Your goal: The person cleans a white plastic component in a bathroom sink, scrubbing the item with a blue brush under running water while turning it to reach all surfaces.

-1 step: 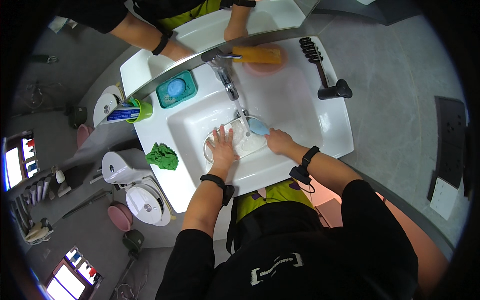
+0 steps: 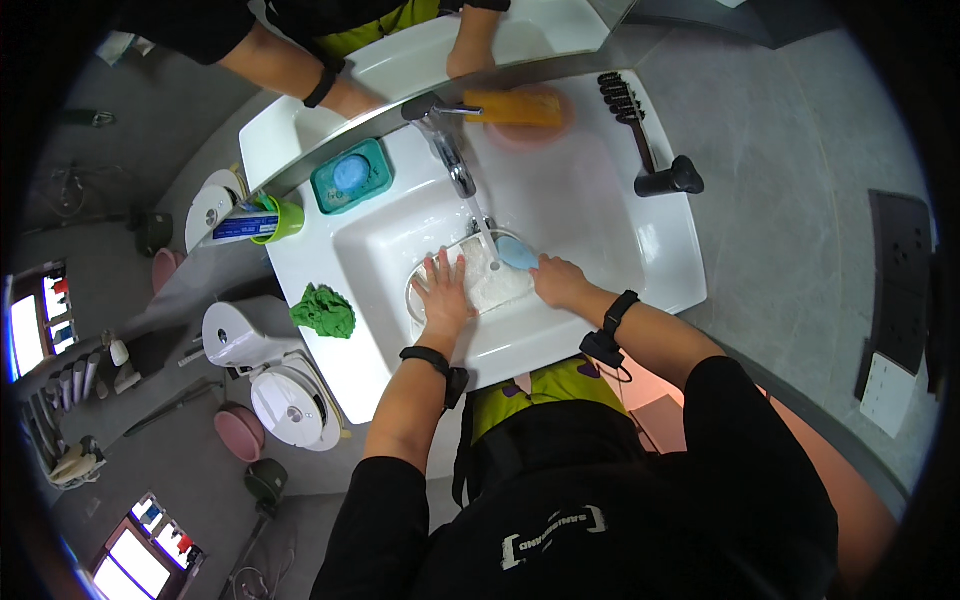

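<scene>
A flat, white, oblong piece with a pale rim lies in the white washbasin; I cannot make out its exact kind. My left hand rests on its left part, fingers spread flat. In my right hand is a light-blue brush, gripped at its near end, with its oval head over the right part of the piece. Its bristles are hidden. From the chrome tap a stream of water falls onto the piece, between my left hand and the brush.
Left on the basin's rim are a crumpled green cloth, a green cup and a teal dish with blue soap. Behind the tap lies an orange tube. A dark hairbrush and a black object occupy the right rim.
</scene>
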`<action>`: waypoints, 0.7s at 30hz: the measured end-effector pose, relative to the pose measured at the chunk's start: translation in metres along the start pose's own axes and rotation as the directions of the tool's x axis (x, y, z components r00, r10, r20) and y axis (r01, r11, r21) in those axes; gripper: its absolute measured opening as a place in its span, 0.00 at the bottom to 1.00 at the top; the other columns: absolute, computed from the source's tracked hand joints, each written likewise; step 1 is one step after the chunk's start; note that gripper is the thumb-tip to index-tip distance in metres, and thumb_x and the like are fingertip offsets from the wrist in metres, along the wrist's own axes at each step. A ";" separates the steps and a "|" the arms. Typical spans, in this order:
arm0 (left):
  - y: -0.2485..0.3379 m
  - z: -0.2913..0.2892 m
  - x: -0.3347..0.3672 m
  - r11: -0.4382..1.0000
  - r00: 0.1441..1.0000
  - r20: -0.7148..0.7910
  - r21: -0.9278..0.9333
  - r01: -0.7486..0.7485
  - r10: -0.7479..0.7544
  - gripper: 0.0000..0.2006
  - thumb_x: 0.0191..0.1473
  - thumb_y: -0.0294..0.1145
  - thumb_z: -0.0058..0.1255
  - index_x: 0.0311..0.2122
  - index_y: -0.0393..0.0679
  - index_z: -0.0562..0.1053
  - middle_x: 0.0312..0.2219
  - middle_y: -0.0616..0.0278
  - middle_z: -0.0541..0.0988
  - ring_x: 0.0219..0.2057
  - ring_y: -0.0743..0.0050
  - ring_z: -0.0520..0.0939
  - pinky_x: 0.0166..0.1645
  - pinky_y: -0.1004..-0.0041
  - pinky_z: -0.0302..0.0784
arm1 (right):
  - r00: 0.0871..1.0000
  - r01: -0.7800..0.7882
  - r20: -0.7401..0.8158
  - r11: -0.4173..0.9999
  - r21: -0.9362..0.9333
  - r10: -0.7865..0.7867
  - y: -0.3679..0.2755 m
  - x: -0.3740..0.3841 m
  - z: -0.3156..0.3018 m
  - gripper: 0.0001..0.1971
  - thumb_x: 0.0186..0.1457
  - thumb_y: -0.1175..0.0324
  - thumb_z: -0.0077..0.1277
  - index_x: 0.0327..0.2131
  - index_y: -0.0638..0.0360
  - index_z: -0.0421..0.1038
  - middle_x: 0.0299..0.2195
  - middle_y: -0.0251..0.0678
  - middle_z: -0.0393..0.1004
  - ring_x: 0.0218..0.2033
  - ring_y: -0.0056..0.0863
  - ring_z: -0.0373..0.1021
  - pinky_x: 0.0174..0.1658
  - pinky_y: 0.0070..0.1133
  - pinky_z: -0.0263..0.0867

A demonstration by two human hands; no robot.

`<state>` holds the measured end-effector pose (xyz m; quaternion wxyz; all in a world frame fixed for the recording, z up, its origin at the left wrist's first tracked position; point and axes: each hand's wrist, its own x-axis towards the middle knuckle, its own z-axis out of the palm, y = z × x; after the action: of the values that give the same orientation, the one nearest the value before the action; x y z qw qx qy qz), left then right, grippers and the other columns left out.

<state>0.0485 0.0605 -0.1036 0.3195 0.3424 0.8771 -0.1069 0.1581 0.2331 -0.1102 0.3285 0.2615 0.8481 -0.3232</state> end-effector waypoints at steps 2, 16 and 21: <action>0.002 0.000 0.002 1.000 1.000 -0.022 0.003 0.010 -0.010 0.51 0.25 0.46 0.62 0.56 0.55 0.44 0.57 0.60 0.39 0.57 0.53 0.39 0.52 0.43 0.44 | 0.999 0.001 -0.039 0.999 -0.034 -0.002 0.004 -0.006 0.003 0.18 0.53 0.61 0.31 0.33 0.70 0.62 0.31 0.52 0.67 0.35 0.43 0.66 0.38 0.33 0.61; -0.005 0.004 0.004 0.999 1.000 -0.022 -0.045 -0.012 0.011 0.51 0.27 0.44 0.61 0.56 0.54 0.43 0.57 0.60 0.38 0.57 0.54 0.39 0.53 0.43 0.40 | 0.990 0.065 -0.115 0.988 -0.142 -0.082 0.000 0.004 -0.009 0.17 0.52 0.63 0.30 0.30 0.69 0.64 0.30 0.48 0.67 0.33 0.42 0.66 0.36 0.31 0.62; 0.000 0.002 0.008 1.000 0.999 0.031 -0.007 0.017 -0.017 0.52 0.26 0.47 0.60 0.57 0.55 0.42 0.57 0.59 0.38 0.57 0.53 0.38 0.53 0.44 0.40 | 0.973 0.211 0.171 0.893 -0.397 -0.154 0.032 -0.010 -0.023 0.16 0.53 0.62 0.30 0.38 0.64 0.61 0.33 0.46 0.67 0.37 0.40 0.64 0.39 0.32 0.61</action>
<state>0.0444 0.0640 -0.1100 0.3334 0.3320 0.8753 -0.1116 0.1762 0.2681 -0.1017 0.4011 0.0829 0.8937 -0.1833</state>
